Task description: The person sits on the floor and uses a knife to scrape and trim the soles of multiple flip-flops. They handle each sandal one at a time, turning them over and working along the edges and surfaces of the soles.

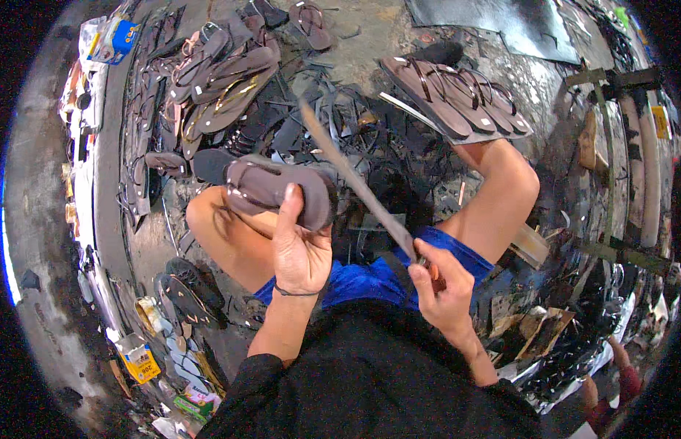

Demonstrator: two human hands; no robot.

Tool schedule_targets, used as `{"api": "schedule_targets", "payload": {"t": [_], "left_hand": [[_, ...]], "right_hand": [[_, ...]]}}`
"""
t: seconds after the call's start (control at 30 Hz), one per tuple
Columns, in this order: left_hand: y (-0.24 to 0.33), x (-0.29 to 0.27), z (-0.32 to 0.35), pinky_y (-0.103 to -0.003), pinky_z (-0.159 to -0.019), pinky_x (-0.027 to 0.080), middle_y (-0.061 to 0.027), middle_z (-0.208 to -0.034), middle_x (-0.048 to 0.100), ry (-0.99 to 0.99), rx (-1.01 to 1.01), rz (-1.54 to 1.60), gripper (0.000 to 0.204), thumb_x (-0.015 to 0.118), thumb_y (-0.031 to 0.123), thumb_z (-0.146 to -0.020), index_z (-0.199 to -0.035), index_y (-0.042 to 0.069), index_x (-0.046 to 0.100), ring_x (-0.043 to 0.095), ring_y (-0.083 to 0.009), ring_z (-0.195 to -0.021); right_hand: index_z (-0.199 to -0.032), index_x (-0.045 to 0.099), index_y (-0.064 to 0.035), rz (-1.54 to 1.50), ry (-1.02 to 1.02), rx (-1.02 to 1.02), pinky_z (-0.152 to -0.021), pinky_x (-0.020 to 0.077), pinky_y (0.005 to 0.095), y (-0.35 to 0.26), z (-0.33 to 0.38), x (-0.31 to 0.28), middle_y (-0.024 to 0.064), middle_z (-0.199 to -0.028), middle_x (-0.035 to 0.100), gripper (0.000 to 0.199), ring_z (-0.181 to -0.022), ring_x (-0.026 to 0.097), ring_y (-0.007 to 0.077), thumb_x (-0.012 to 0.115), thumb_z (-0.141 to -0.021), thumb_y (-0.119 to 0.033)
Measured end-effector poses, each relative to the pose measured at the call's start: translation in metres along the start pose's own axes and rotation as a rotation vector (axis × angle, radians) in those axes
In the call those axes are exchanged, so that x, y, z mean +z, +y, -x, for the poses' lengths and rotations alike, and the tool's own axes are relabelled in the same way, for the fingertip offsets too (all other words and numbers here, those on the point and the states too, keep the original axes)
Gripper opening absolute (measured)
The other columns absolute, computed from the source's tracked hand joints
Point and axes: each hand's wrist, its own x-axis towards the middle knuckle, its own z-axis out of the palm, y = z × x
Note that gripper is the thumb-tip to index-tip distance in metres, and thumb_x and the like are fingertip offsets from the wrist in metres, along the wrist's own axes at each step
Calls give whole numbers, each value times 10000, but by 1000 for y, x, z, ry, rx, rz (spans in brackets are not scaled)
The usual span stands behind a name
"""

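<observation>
My left hand (302, 260) grips a brown flip-flop (315, 194) at its rounded end, thumb pressed on top of the sole; its straps lie toward the left. In my right hand (444, 285) is a long narrow knife (355, 189), its blade slanting up and to the left, the tip beyond the flip-flop. A bit of orange shows between my right fingers, which hide most of the handle. Blade and flip-flop are apart. Just past my right knee, several brown flip-flops (465, 102) lie side by side in a row.
A heap of brown sandals (227, 95) lies at the far left. Dark cut scraps (333, 110) cover the floor between my legs and beyond. A dark sheet (501, 25) lies at the far right. Near the right edge are a wooden rack (611, 161) and another person's arm (620, 355).
</observation>
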Motion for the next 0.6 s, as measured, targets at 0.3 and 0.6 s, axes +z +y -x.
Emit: {"api": "schedule_targets", "payload": {"t": [0.3,0.6], "left_hand": [[-2,-39,26,-396,-958,591,-116,-1223,668,-44,-67,10,292,560,65,-1000,-1287,15,565,664,-226,-1125],[2,-72,62,-404,-1006,513,-96,-1201,667,-22,-40,-291,299,559,117,-995,-1281,30,564,643,-235,-1111]], "right_hand": [[-1139,713,-56,97,-127,-10,-606,558,332,0,21,-8,126,-927,727,309,-672,679,236,779,-855,-159],[-1135,709,-102,-8,-349,136,-556,529,363,-30,7,13,92,-735,648,294,-603,641,246,742,-897,-271]]}}
